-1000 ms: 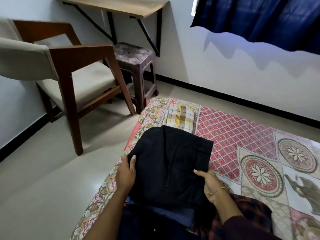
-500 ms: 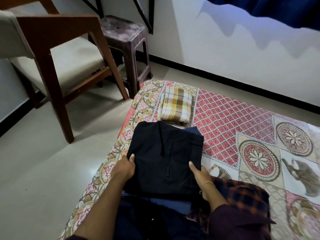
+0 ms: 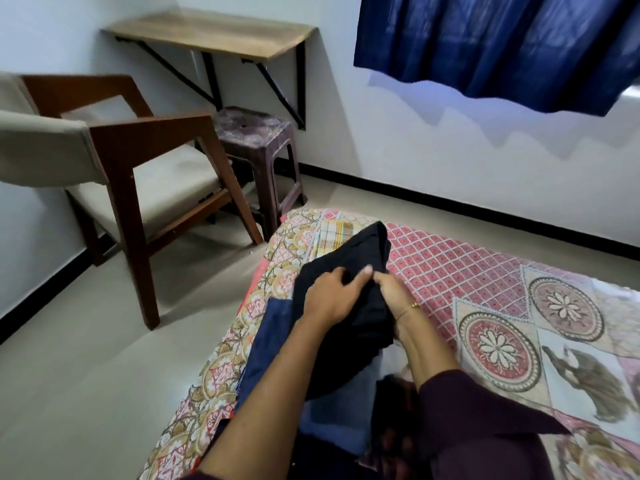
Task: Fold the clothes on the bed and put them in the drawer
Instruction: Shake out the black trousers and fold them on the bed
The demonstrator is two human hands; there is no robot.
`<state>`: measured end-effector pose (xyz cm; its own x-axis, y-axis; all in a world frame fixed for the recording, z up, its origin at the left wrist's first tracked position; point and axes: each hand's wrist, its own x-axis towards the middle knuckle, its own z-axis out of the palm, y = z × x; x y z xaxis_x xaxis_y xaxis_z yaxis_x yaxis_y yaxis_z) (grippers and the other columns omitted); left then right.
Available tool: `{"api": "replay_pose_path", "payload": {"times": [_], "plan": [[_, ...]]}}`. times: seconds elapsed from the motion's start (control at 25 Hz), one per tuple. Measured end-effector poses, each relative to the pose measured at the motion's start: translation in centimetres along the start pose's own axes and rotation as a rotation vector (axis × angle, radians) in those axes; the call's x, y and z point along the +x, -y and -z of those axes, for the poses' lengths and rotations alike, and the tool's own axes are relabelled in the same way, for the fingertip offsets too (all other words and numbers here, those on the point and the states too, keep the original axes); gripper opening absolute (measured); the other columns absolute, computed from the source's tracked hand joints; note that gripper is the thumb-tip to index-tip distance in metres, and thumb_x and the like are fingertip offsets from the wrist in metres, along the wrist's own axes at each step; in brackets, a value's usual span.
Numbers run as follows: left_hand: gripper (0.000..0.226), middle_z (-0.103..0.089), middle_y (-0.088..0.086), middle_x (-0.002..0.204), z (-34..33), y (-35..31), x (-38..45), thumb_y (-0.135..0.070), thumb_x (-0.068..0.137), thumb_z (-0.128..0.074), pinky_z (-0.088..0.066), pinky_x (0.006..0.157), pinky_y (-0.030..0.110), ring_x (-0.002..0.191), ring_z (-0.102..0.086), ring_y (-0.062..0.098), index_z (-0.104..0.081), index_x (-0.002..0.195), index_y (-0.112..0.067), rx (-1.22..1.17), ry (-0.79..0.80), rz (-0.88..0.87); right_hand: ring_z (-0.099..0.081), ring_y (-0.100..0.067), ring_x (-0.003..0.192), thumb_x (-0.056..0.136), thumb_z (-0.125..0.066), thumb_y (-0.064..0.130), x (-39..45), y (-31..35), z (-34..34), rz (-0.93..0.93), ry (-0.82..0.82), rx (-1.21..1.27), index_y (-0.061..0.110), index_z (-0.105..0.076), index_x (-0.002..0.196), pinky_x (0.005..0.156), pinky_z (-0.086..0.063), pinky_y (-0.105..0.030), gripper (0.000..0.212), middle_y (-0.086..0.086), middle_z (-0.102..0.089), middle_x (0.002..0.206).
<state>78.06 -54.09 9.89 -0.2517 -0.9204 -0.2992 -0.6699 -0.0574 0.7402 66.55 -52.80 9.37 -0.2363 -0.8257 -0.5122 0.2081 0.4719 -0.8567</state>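
The folded black garment (image 3: 356,258) is lifted off the bed (image 3: 467,271) and tilted up on its edge. My left hand (image 3: 332,292) grips its near side, thumb over the cloth. My right hand (image 3: 391,289) holds it from the other side, fingers curled into the fabric. Blue clothes (image 3: 266,344) lie beneath it near the bed's left edge, and dark checked cloth (image 3: 391,427) lies by my right sleeve. A folded yellow checked cloth (image 3: 332,233) rests at the bed's far corner, partly hidden behind the black garment.
A wooden armchair (image 3: 131,174) with a beige seat stands on the floor to the left. A dark plastic stool (image 3: 256,140) sits under a wall-mounted wooden shelf (image 3: 214,32). A blue curtain (image 3: 502,46) hangs at the upper right. No drawer is in view.
Both hands moved from the sides of the flat black garment to its middle and lifted it off the pile, tipping it upright. The camera tilted up.
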Motion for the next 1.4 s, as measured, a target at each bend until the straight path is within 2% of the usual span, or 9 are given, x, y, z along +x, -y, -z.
{"api": "replay_pose_path", "payload": {"times": [0.08, 0.2, 0.4, 0.48, 0.64, 0.76, 0.96, 1.16, 1.4], "plan": [[0.087, -0.063, 0.009, 0.121, 1.9, -3.7, -0.2, -0.085, 0.066, -0.042, -0.046, 0.097, 0.038, 0.107, -0.061, 0.025, -0.061, 0.119, -0.019, -0.449, 0.138, 0.071, -0.065, -0.027, 0.080, 0.091, -0.048, 0.017, -1.6, 3.7, -0.8, 0.113, 0.007, -0.208, 0.012, -0.063, 0.101, 0.074, -0.054, -0.035, 0.018, -0.014, -0.067, 0.095], [0.044, -0.069, 0.007, 0.069, 3.9, -5.2, -1.0, -0.047, 0.092, -0.047, -0.054, 0.065, 0.024, 0.062, -0.066, 0.015, -0.071, 0.078, -0.012, -0.874, 0.273, 0.115, -0.065, -0.030, 0.084, 0.080, -0.053, 0.029, -4.2, 6.7, -2.3, 0.180, 0.082, -0.446, 0.013, -0.059, 0.095, 0.079, -0.055, -0.039, 0.022, -0.014, -0.066, 0.092], [0.034, -0.063, 0.012, 0.061, 3.6, 5.3, -0.8, -0.010, 0.087, -0.046, -0.047, 0.054, 0.024, 0.048, -0.058, 0.017, -0.068, 0.062, -0.010, -0.842, 0.165, 0.335, -0.059, -0.015, 0.055, 0.098, -0.035, 0.010, -3.6, 0.6, -4.1, -0.085, 0.414, -0.383, -0.001, -0.053, 0.098, 0.053, -0.049, -0.020, 0.021, -0.014, -0.055, 0.078], [0.017, -0.067, 0.022, 0.088, 1.9, 12.4, -0.7, -0.003, 0.086, -0.052, -0.051, 0.072, 0.034, 0.070, -0.064, 0.028, -0.069, 0.089, -0.005, -0.628, 0.047, 0.470, -0.064, -0.017, 0.084, 0.095, -0.040, 0.007, -1.2, -5.5, -3.6, 0.075, 0.282, -0.604, 0.007, -0.060, 0.103, 0.074, -0.047, -0.023, 0.021, -0.015, -0.063, 0.101], [0.025, -0.066, 0.019, 0.108, -1.7, 21.9, -0.6, -0.019, 0.089, -0.062, -0.049, 0.088, 0.038, 0.099, -0.062, 0.033, -0.064, 0.108, -0.003, -0.283, -0.234, 0.640, -0.020, -0.021, 0.138, 0.098, -0.038, 0.037, 0.2, -15.4, -0.7, 0.124, -0.077, -1.212, 0.033, -0.043, 0.135, 0.108, -0.025, -0.044, 0.038, 0.006, -0.030, 0.147], [0.042, -0.064, 0.009, 0.099, -2.7, 20.9, -0.4, -0.048, 0.086, -0.059, -0.044, 0.077, 0.033, 0.095, -0.060, 0.030, -0.061, 0.102, -0.009, -0.199, -0.277, 0.580, -0.009, -0.029, 0.141, 0.092, -0.040, 0.055, 0.8, -17.8, 1.0, -0.015, -0.164, -1.195, 0.047, -0.022, 0.142, 0.107, -0.024, -0.055, 0.054, 0.005, -0.001, 0.156], [0.038, -0.056, 0.021, 0.117, -3.8, 19.6, -0.6, -0.033, 0.097, -0.043, -0.042, 0.080, 0.041, 0.104, -0.054, 0.039, -0.045, 0.120, -0.003, 0.279, -0.382, 0.448, -0.005, -0.034, 0.142, 0.093, -0.042, 0.046, 2.2, -17.4, 0.4, 0.026, -0.194, -1.287, 0.043, -0.006, 0.147, 0.108, -0.020, -0.054, 0.065, -0.005, 0.019, 0.156], [0.061, -0.030, 0.008, 0.152, -6.0, 21.3, 1.3, -0.056, 0.095, -0.023, -0.016, 0.109, 0.055, 0.141, -0.020, 0.031, -0.038, 0.141, -0.020, 0.735, -0.244, -0.242, 0.027, -0.036, 0.139, 0.083, -0.006, 0.070, 3.7, -20.2, -0.9, 0.163, -0.112, -1.412, 0.041, 0.021, 0.140, 0.105, -0.008, -0.067, 0.070, 0.003, 0.041, 0.145], [0.080, -0.004, 0.001, 0.158, -7.9, 24.2, 3.1, -0.076, 0.085, -0.011, -0.009, 0.107, 0.066, 0.145, 0.003, 0.032, -0.019, 0.147, -0.027, 0.797, -0.134, -0.201, 0.024, -0.035, 0.138, 0.075, -0.003, 0.073, 5.5, -23.5, -0.9, 0.231, -0.178, -1.391, 0.040, 0.014, 0.140, 0.101, -0.008, -0.071, 0.075, 0.002, 0.033, 0.149]]}}
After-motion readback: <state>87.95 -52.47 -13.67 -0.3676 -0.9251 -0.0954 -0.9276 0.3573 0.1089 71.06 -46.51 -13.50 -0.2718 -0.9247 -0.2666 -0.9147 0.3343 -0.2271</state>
